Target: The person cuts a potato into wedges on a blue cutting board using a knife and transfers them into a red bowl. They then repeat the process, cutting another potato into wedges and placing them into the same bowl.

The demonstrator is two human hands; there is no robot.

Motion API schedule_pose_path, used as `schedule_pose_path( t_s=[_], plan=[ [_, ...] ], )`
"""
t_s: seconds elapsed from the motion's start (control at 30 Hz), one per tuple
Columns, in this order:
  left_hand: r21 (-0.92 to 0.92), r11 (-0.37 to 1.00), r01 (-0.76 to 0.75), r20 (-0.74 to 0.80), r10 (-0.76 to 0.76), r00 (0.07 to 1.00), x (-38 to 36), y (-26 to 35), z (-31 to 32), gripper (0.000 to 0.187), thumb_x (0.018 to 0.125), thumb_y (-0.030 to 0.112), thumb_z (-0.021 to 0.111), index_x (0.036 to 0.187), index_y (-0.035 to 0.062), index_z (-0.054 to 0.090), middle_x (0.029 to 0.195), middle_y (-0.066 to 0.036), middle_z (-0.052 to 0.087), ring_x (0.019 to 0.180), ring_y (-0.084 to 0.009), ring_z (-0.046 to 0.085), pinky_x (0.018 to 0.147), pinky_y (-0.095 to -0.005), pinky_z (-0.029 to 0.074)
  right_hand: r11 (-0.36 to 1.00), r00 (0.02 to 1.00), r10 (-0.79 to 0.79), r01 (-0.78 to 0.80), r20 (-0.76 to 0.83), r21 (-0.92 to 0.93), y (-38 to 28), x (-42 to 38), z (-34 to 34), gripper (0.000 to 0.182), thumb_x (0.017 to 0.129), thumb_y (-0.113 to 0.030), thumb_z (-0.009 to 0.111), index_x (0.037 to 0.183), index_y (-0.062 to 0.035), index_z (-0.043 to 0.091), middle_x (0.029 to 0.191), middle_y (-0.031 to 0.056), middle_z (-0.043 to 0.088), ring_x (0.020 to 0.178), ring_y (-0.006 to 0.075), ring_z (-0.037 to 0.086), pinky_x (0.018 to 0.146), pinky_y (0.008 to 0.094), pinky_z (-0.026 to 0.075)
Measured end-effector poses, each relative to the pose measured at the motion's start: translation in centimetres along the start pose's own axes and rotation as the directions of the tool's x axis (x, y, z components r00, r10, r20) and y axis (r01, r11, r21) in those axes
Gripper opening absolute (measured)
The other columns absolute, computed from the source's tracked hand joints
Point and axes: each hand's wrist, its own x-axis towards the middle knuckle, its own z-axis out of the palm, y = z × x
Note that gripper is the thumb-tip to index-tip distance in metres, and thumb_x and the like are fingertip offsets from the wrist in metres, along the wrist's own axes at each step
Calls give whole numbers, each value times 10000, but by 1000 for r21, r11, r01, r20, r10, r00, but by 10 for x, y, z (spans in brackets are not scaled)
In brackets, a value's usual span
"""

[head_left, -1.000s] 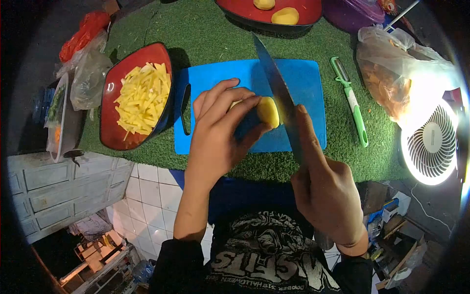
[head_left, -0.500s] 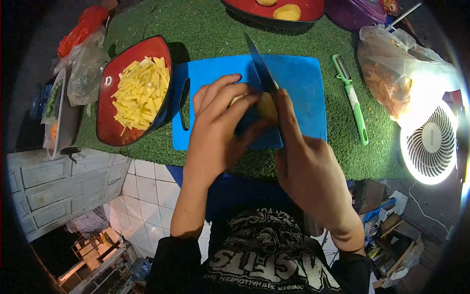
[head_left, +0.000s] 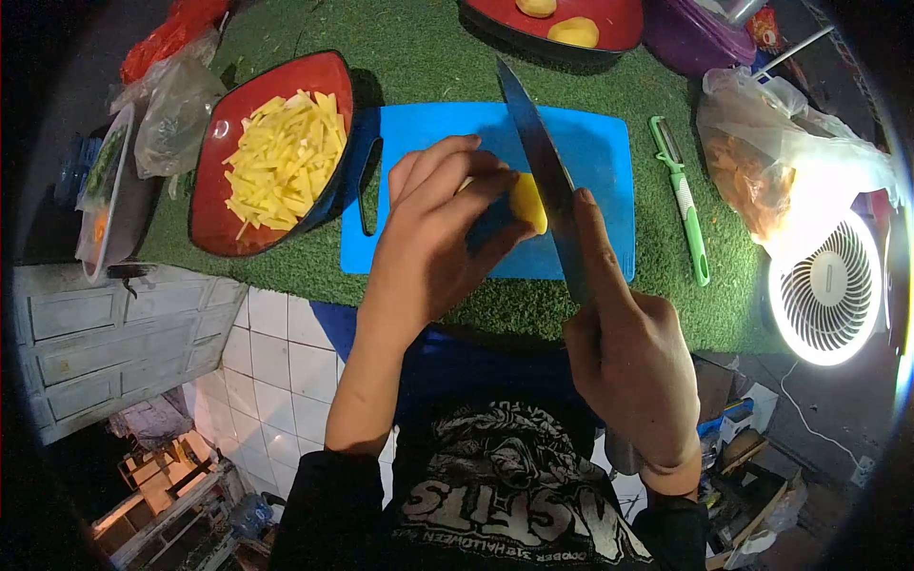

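Note:
My left hand (head_left: 433, 224) is closed on a peeled potato (head_left: 527, 203) over the blue cutting board (head_left: 409, 124), thumb and fingers gripping its sides. In my right hand (head_left: 624, 343) is a long kitchen knife (head_left: 538, 138), forefinger stretched along the blade's back. The blade stands just right of the potato, its tip pointing to the far side of the board. My right fist hides the handle. Left of the board, a red bowl with a dark outside (head_left: 211, 186) holds a heap of pale yellow potato sticks (head_left: 286, 162).
A green-handled peeler (head_left: 684, 195) lies right of the board on the green turf-like cover (head_left: 409, 62). Behind the board, another red bowl (head_left: 524, 30) holds peeled potatoes. A plastic bag (head_left: 752, 162) and a lit fan (head_left: 826, 276) are at the right.
The knife and my right hand have shifted slightly right, and the potato's yellow face shows more clearly. The whole view has moved a little.

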Motion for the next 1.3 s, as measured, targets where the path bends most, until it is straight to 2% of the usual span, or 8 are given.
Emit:
schedule_pose_path(
  t_s=[0.13,0.23,0.4,0.53,0.6,0.73,0.8,1.3],
  plan=[
    [-19,1000,8,4,-8,1000,-1,1,-1,439,670,141,881,1062,48,707,1133,-87,654,1220,-312,574,995,-444,416,997,999,-45,45,0,-60,0,0,4,878,856,-48,637,1566,79,136,1092,322,647,600,371,642,595,475,539],
    [30,999,14,41,-15,999,0,1,-4,481,661,189,889,1099,73,726,1181,-76,682,1219,-322,588,1014,-453,436,999,996,38,-35,-83,40,1,-1,13,889,767,69,549,1594,-51,247,736,219,640,576,392,627,601,497,494],
    [85,996,0,71,-6,997,0,-1,-5,471,692,217,858,1110,51,719,1199,-97,670,1220,-329,579,1023,-450,434,970,977,-166,138,-134,-198,13,8,26,880,780,47,560,1591,-24,227,1081,305,662,675,395,654,682,492,518],
    [59,998,31,44,-34,998,-1,1,-3,493,679,220,859,1112,33,716,1199,-118,665,1206,-339,580,1023,-450,432,986,993,-72,57,-94,-156,9,23,21,869,789,32,574,1588,-25,237,1160,303,644,740,398,666,731,488,525],
    [68,997,31,37,-34,999,2,5,-3,493,680,225,863,1109,30,716,1198,-121,666,1204,-338,581,1025,-450,429,988,997,-72,74,17,-135,7,27,15,797,873,-57,612,1509,156,181,1234,380,587,726,406,689,684,484,560],
    [71,997,22,31,-24,999,0,4,-4,495,689,241,874,1111,35,717,1198,-120,669,1204,-331,583,1032,-451,423,985,994,-103,99,-27,-143,7,7,9,821,867,-47,607,1548,91,170,974,313,676,697,437,674,678,522,544],
    [69,997,20,16,-21,1000,0,4,-3,493,691,245,876,1112,41,719,1191,-116,674,1205,-328,583,1033,-453,424,982,985,134,-118,104,-148,1,-6,-2,861,847,-33,612,1578,31,161,913,290,681,664,448,659,666,532,533],
    [-23,1000,4,-53,-5,999,-3,2,1,394,698,149,863,1039,36,699,1117,-96,652,1180,-304,585,1014,-454,419,998,998,32,-29,54,-47,-4,-15,-1,930,799,17,636,1592,6,150,951,274,672,643,423,637,636,520,514]
  ],
)
